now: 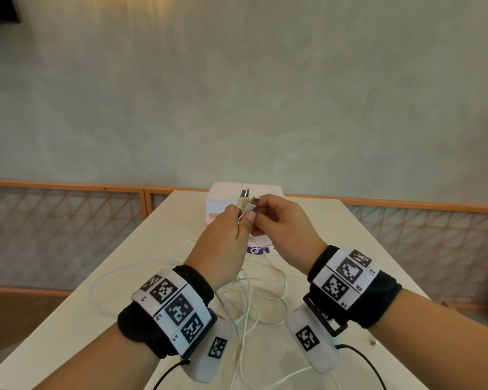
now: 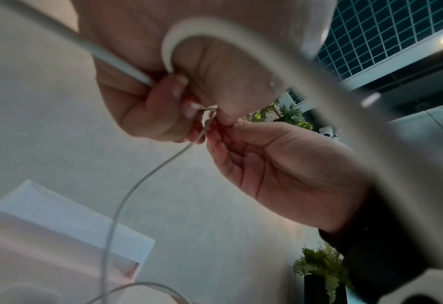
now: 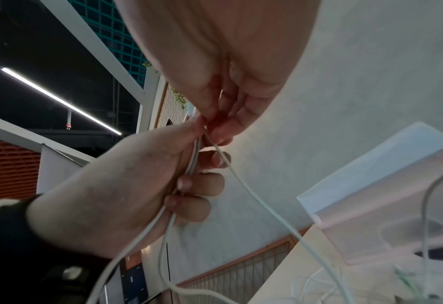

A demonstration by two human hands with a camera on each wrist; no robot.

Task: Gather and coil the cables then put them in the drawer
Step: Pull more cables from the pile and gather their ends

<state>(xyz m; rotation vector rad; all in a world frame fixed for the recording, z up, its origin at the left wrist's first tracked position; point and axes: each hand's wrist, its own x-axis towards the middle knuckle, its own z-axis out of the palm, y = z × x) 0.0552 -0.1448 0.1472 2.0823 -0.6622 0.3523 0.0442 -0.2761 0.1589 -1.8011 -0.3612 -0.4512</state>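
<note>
Both my hands clamp the white cables (image 1: pixel 244 205): left grip (image 1: pixel 223 243) bunching them, right grip (image 1: pixel 282 223) pinching one plug, above the tabletop (image 1: pixel 96 305).

Counted: two hands, left (image 1: pixel 223 243) and right (image 1: pixel 282 229); two USB plugs (image 1: pixel 247 199) above the grip; one drawer box (image 1: pixel 226 198) behind.

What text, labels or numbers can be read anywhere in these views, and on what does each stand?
"R3", "R2", "R1": tiny labels beside the square black-and-white markers on the white right wristband; only roughly legible.
White left wristband: similar tiny labels, too blurred to read.
Purple label on the white drawer box: white mark, not readable.
Nothing else carries text.
</note>
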